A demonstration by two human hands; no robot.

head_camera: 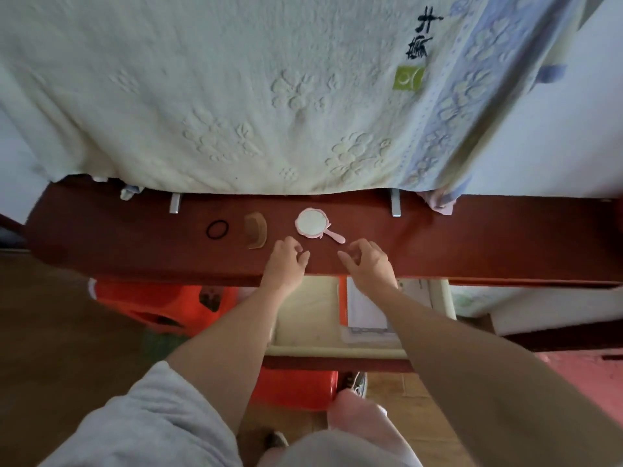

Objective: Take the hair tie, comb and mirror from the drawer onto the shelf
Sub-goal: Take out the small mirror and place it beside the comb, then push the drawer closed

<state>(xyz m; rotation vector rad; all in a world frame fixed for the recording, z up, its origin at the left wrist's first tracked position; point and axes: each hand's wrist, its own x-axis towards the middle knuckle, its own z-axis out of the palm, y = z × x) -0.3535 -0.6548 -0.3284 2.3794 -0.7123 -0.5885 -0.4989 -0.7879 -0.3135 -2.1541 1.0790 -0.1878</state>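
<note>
A black hair tie (217, 229), a brown wooden comb (256, 230) and a small pink-framed hand mirror (312, 223) lie in a row on the dark red wooden shelf (472, 237). My left hand (286, 261) hovers just in front of the mirror and comb, fingers loosely curled, holding nothing. Just below the mirror's handle, my right hand (369, 262) has its fingers apart and is empty. Below the shelf, a pale drawer (337, 350) stands pulled out beneath my forearms, with white paper inside.
A large white embossed towel with a blue border (269, 96) hangs behind the shelf. Two metal brackets (175, 203) (395, 202) stand at the shelf's back edge. Orange plastic stools (158, 301) sit under the shelf on a wooden floor.
</note>
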